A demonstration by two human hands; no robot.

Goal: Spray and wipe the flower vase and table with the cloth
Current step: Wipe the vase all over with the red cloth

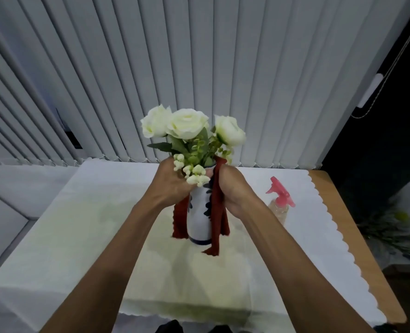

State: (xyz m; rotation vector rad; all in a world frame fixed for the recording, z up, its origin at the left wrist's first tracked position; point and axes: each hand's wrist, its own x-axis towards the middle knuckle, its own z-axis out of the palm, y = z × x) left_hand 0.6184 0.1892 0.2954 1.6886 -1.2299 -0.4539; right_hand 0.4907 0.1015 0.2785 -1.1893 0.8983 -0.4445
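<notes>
A white vase with blue markings (200, 219) stands upright in the middle of the table (331, 212), holding white roses and green leaves (189, 133). A dark red cloth (217, 212) is wrapped around the vase's neck, and its two ends hang down on either side of the body. My left hand (172, 181) grips the cloth at the left of the neck. My right hand (232, 186) is closed on the cloth at the right of the neck. A clear spray bottle with a pink trigger head (280, 200) stands to the right of the vase, apart from both hands.
A white cloth with a scalloped edge (319, 236) covers most of the wooden table. Vertical blinds (151, 68) hang behind the table. On the floor at the right lies some greenery (396, 227). A white ledge (19, 188) runs along the left.
</notes>
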